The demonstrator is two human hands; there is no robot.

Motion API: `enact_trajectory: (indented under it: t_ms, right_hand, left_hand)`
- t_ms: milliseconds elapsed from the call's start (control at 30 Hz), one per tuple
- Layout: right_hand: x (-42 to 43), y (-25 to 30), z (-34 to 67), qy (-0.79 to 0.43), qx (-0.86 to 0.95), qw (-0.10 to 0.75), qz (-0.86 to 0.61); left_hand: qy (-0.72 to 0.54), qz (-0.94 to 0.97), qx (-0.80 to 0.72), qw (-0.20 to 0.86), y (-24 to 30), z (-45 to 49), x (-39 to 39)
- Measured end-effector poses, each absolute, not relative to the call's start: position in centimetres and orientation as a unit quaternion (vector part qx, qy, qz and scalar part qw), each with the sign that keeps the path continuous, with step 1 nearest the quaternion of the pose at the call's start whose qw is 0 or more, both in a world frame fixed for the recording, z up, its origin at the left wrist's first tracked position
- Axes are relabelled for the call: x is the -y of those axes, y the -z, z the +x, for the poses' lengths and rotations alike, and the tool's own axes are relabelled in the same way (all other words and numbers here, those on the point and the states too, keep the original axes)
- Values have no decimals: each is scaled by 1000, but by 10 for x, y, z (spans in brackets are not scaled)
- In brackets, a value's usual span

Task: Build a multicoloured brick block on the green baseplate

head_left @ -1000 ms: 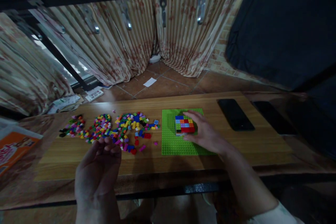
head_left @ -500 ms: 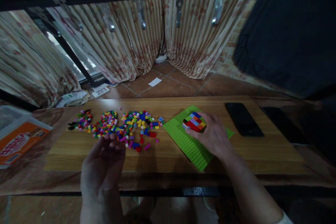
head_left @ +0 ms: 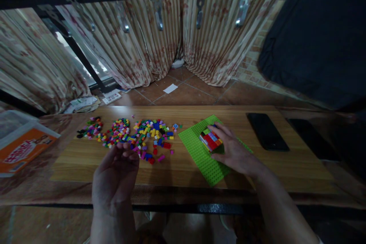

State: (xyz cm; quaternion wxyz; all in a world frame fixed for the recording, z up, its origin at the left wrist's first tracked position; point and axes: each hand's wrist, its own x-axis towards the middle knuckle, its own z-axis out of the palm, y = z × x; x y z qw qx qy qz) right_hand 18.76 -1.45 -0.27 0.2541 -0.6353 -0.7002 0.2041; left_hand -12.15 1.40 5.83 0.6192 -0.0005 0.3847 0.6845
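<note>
My right hand point(head_left: 233, 148) grips a multicoloured block of small bricks point(head_left: 211, 140) and tilts it up off the green baseplate point(head_left: 204, 156), which lies turned at an angle on the wooden table point(head_left: 183, 167). My left hand point(head_left: 116, 177) hovers over the table's near edge, back toward me, fingers curled inward. Whatever its fingers hold is hidden. Just beyond it lies a spread of loose small coloured bricks point(head_left: 134, 135).
A black phone point(head_left: 267, 131) lies on the table right of the baseplate, a second dark slab point(head_left: 313, 135) farther right. An orange-labelled box point(head_left: 20, 148) sits at the far left. Striped curtains and a tiled floor with papers are behind the table.
The baseplate has been rotated from square to diagonal. My right hand has tipped the brick block up on its edge. My left hand stayed about where it was.
</note>
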Motion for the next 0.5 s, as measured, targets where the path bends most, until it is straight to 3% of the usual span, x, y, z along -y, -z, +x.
enact_trajectory:
  t_ms: [500]
  right_hand:
    - [17, -2, 195, -186, 692, 235, -657]
  left_hand:
    - [-684, 6, -388, 618, -57, -123, -14]
